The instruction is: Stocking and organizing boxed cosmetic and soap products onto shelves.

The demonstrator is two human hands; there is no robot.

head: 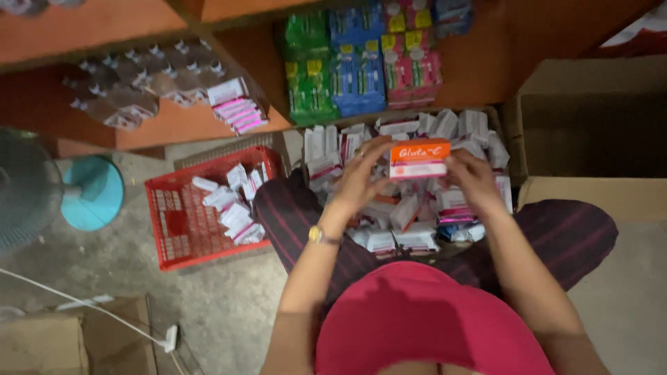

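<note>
hands [417, 182] around orange box [419, 159]

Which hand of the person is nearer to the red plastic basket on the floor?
Left. The left hand holds the orange box's left end, on the side toward the red basket. The right hand holds the box's other end, farther away.

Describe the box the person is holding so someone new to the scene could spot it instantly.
Start at the open carton crammed with small white-and-pink boxes, between the person's knees. Just above it, the left hand and right hand hold one small box by its ends. Its face is bright orange.
</note>
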